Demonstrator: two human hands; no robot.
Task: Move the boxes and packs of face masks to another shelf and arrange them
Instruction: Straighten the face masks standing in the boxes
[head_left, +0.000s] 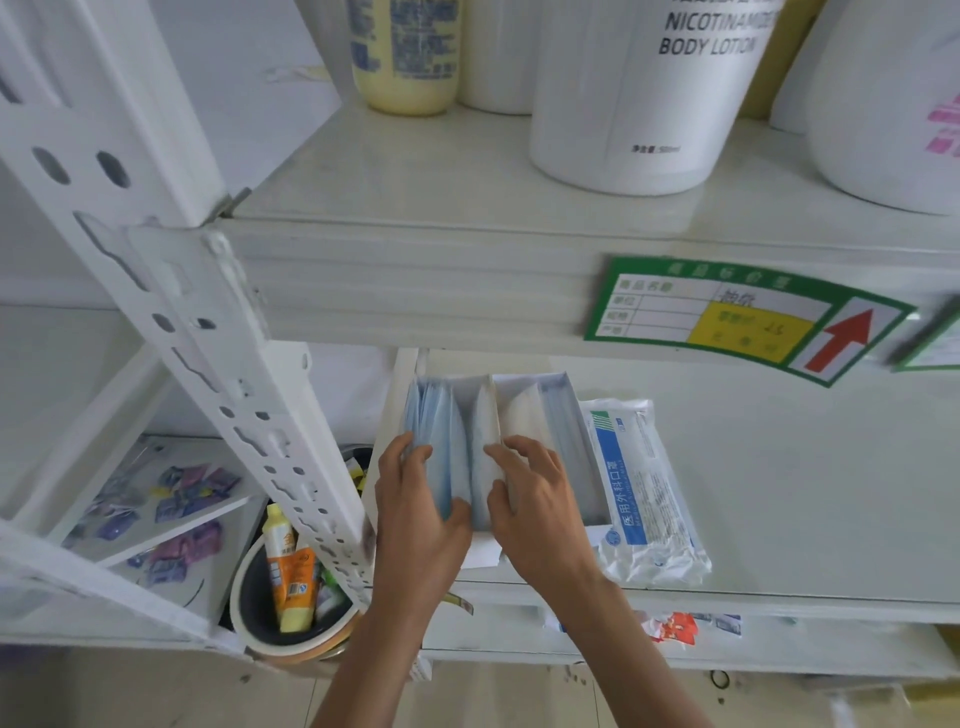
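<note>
Open white box (530, 410) of blue face masks (452, 441) sits on the lower shelf (779, 493), hard against its left end, long axis running away from the person toward the back. Left hand (415, 499) pinches a bundle of masks in the left compartment; right hand (535, 493) curls over the middle divider, fingers on the masks beside it. Hands close, almost touching, both directly in front of the box. Sealed mask pack (644, 483) lies flat just right of the box, touching it, nearer the right hand. Lotion bottles (649, 93) on the shelf above; price label (748, 317) on its edge.
</note>
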